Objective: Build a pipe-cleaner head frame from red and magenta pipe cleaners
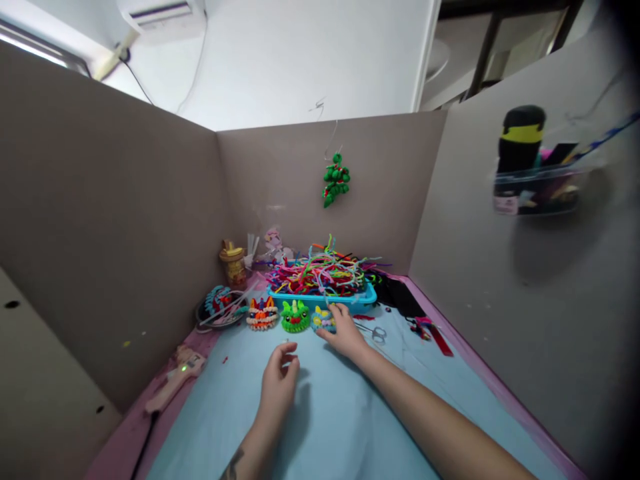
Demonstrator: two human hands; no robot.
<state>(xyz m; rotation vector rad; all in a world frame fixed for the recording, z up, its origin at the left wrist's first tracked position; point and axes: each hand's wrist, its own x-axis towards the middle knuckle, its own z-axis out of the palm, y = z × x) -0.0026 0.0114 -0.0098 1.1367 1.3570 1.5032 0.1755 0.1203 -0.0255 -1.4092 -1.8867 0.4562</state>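
Three small pipe-cleaner animal heads stand in a row on the light blue cloth: an orange and white one (262, 315), a green one (295, 317) and a blue and yellow one (323, 320). My right hand (346, 333) reaches to the blue and yellow head, its thumb and fingers around the right side, partly hiding it. Nearer to me, my left hand (280, 377) hovers over the cloth below the green head. Its fingers are loosely curled, thumb apart from them, and I see nothing held between them.
A blue tray (370, 298) heaped with colourful pipe cleaners (320, 270) stands behind the heads. Scissors (377, 333) lie at the right. At the left are a round dish (203, 317), a cup (233, 263) and a glue gun (175, 383) with a green light. Grey partitions (150, 200) enclose the table.
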